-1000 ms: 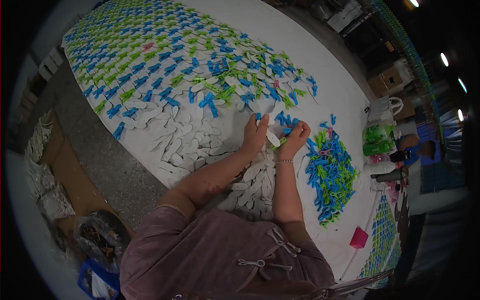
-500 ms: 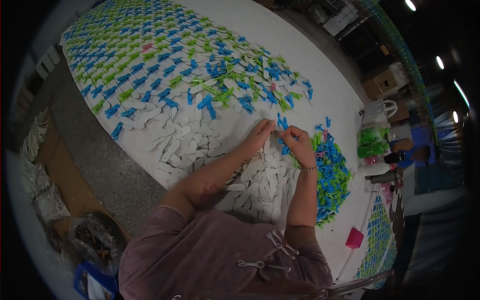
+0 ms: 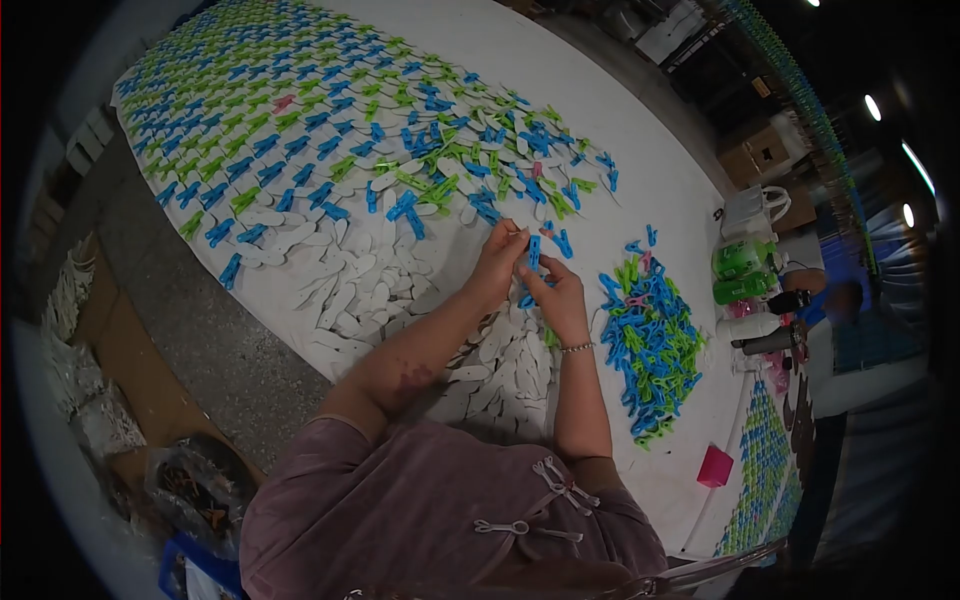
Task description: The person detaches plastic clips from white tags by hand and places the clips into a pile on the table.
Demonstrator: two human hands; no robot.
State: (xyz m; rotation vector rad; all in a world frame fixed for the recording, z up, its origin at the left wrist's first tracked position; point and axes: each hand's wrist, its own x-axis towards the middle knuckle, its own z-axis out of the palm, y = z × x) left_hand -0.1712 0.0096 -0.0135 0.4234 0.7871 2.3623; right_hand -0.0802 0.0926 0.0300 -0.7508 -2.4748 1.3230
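Just above the white tabletop, my left hand [image 3: 496,262] and my right hand [image 3: 558,302] meet with bent fingers. A blue plastic clothespin [image 3: 534,250] stands between their fingertips, pinched by the right hand. The left fingers are closed right beside it; what they hold is hidden. Another bit of blue shows under my right hand. Loose white sole-shaped pieces [image 3: 505,365] lie in a pile below my wrists, and more [image 3: 370,285] spread to the left. A heap of blue and green clothespins [image 3: 650,340] is to the right of my right hand.
Rows of blue and green clothespins on white pieces [image 3: 260,130] cover the far left of the table [image 3: 570,70]. A pink box [image 3: 714,466] sits at the right. Green bottles [image 3: 742,259] and a white bag [image 3: 757,215] stand along the right edge. A bracelet circles my right wrist.
Both hands have shifted left and come closer together. The blue clothespin now shows upright between the fingertips. The view has turned slightly.
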